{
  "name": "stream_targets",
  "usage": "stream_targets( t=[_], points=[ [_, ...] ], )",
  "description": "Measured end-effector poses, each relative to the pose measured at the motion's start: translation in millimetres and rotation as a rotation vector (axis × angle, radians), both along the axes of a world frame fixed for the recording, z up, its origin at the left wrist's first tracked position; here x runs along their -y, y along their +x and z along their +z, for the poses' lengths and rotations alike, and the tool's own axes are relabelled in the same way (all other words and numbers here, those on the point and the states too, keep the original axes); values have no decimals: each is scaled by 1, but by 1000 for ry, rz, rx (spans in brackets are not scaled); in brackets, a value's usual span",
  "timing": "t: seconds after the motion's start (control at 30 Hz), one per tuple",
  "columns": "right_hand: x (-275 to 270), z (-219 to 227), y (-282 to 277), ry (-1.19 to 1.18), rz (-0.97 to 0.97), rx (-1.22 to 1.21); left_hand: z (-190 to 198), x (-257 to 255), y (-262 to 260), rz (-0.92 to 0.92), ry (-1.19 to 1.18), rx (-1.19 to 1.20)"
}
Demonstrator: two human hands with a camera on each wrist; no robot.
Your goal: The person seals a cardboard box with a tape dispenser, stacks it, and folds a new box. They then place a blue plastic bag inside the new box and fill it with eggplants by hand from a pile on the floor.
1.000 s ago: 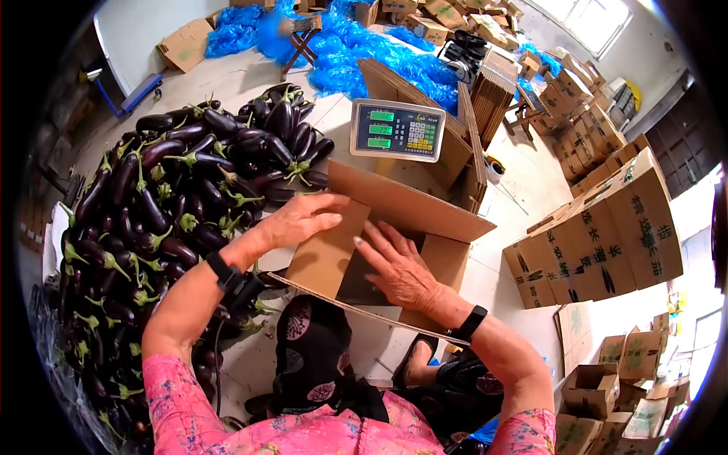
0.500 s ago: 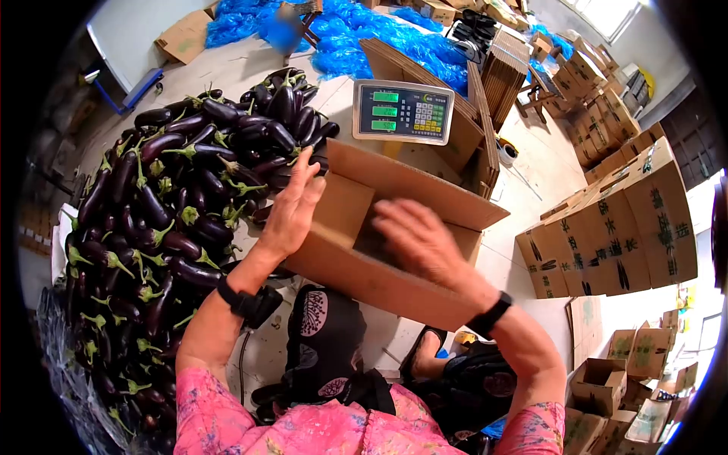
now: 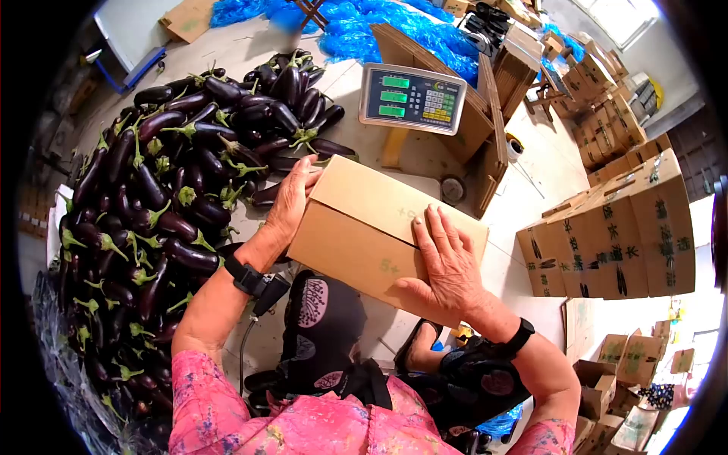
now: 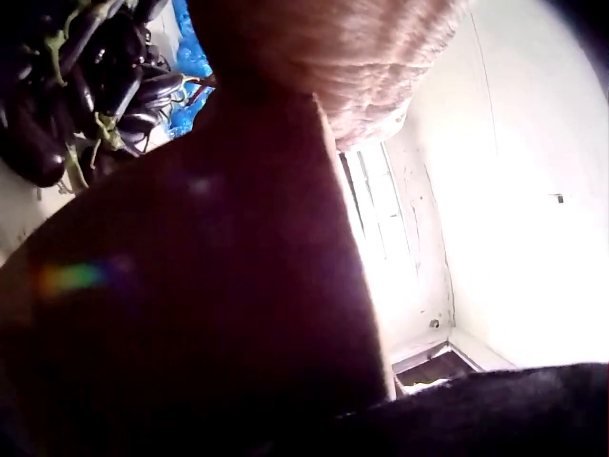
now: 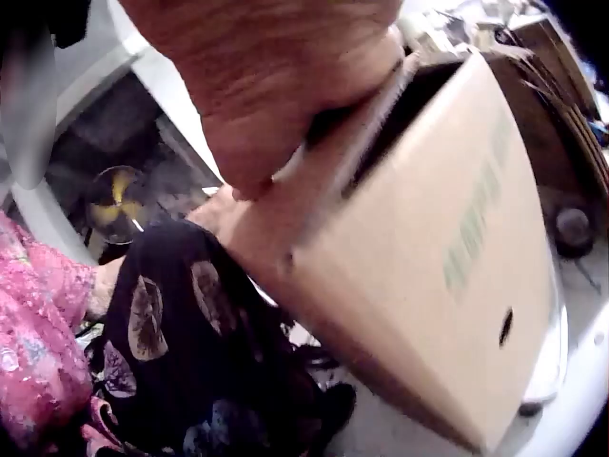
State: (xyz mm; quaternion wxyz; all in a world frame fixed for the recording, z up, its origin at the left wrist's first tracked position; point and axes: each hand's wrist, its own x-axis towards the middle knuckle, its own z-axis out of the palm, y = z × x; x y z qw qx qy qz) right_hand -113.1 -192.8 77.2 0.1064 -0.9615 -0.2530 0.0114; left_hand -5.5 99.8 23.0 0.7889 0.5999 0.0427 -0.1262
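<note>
A brown cardboard box (image 3: 356, 235), its top flaps folded down, sits at a slant before my knees in the head view. The left hand (image 3: 290, 203) rests along the box's left end, fingers fairly straight near the far corner. On the top, the right hand (image 3: 447, 273) lies with straight fingers across the flap seam and thumb spread toward the front edge. In the right wrist view a dark gap shows at the end of the box (image 5: 419, 238) under the flap, beside that hand's palm. A dark side of the box (image 4: 209, 267) fills much of the left wrist view.
A big heap of eggplants (image 3: 182, 197) lies left of the box. Behind it stands a scale display (image 3: 413, 98) on a yellow post, with flat cardboard stacks (image 3: 493, 144) beside. Closed boxes (image 3: 614, 235) are piled at right; blue plastic (image 3: 364, 34) covers floor behind.
The box stood open with the right hand inside it. Its top flaps are now folded down, with the right hand lying on them. The left hand has stayed at the left end.
</note>
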Motion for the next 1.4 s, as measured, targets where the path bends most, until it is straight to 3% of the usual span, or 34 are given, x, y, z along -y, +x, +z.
stream_targets(
  t=[0.13, 0.23, 0.27, 0.37, 0.43, 0.47, 0.57, 0.6, 0.63, 0.7, 0.77, 0.83, 0.9, 0.93, 1.07, 1.13, 1.23, 1.27, 1.3, 1.4],
  points=[
    [-3, -4, 1, -17, -4, 43, 1, -1, 22, -85, -83, 93],
    [-2, -7, 3, -9, 7, 33, 4, 4, 39, -406, 258, 352],
    [-2, -8, 4, -14, 19, 35, 3, 11, 38, -339, 439, 430],
    [-1, -10, 12, 7, 57, 34, 8, 11, 42, -406, 727, 549],
    [3, -8, 10, 30, 56, 15, 1, 19, 45, -264, 894, 805],
    [4, -11, 10, -37, 64, 3, -3, 17, 49, -262, 855, 834],
    [26, -13, 18, 230, 217, -15, 3, 26, 50, -205, 913, 815],
    [40, -7, 19, 365, 175, -21, 5, 25, 51, -261, 902, 707],
    [56, 24, 13, 437, -36, -151, -9, 17, 60, -264, 949, 902],
    [111, 28, 8, 600, -194, 55, -4, 21, 59, -265, 916, 693],
    [175, 31, -25, 619, -495, -70, -12, 14, 66, -339, 896, 806],
    [240, -14, -68, 453, -722, -158, -5, 17, 62, -345, 825, 587],
    [294, -109, -133, 325, -802, -69, -7, 20, 60, -294, 795, 487],
    [308, -157, -167, 317, -866, -160, -7, 19, 57, -298, 771, 485],
    [299, -265, -252, 350, -1100, -438, 2, 23, 53, -246, 920, 455],
    [289, -287, -267, 374, -1141, -482, -1, 20, 56, -229, 955, 500],
    [258, -295, -259, 181, -1269, -713, -4, 7, 63, -261, 1037, 597],
    [234, -309, -246, -9, -1338, -676, -7, 3, 66, -273, 1070, 637],
    [232, -308, -240, 103, -1400, -722, -7, 4, 66, -288, 1094, 680],
    [232, -308, -226, 132, -1389, -448, 5, 19, 54, -254, 1094, 554]
  ],
)
